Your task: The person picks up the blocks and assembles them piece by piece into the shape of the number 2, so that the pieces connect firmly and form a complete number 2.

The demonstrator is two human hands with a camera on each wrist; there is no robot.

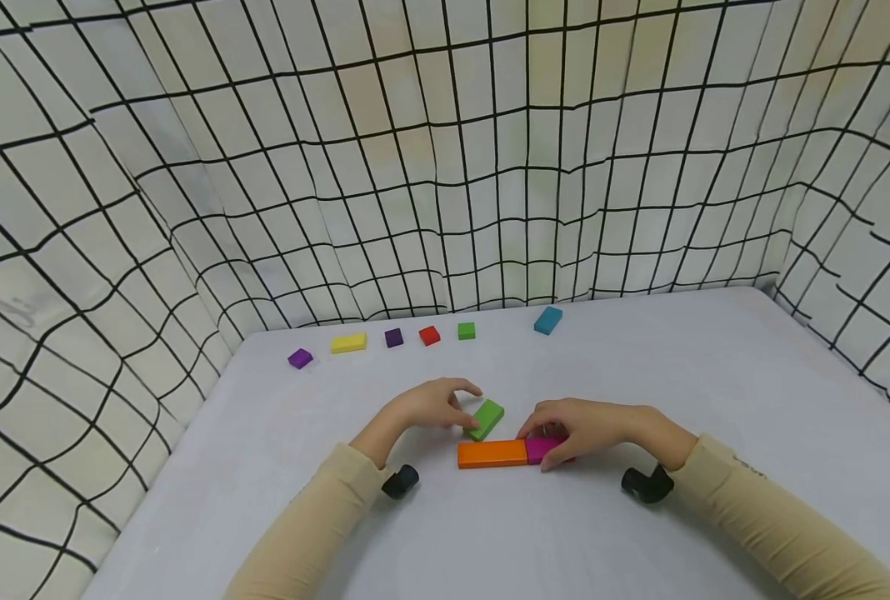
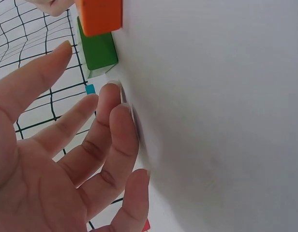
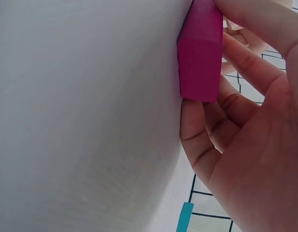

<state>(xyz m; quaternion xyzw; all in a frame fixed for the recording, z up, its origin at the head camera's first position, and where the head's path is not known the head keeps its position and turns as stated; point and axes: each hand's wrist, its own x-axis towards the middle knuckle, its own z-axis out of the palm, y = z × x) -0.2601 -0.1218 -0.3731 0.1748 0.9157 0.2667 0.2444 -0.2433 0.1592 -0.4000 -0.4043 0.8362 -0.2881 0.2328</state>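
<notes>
An orange block [image 1: 492, 454] lies flat on the white table, its right end against a magenta block [image 3: 200, 67]. My right hand [image 1: 591, 423] holds the magenta block, thumb on its near side and fingers on the far side. Just behind the orange block a green block [image 1: 488, 419] lies at a slant. My left hand [image 1: 432, 405] is beside the green block, its thumb and fingers spread. In the left wrist view a gap shows between that hand's fingers and the green block [image 2: 98, 50]. The right hand's fingers partly cover the magenta block in the head view.
Along the table's back stand a purple block [image 1: 300, 358], a yellow block [image 1: 348, 342], a dark purple block [image 1: 393, 337], a red block [image 1: 429, 335], a small green block [image 1: 466, 331] and a blue block [image 1: 547, 321]. Black netting [image 1: 430, 158] rises behind them.
</notes>
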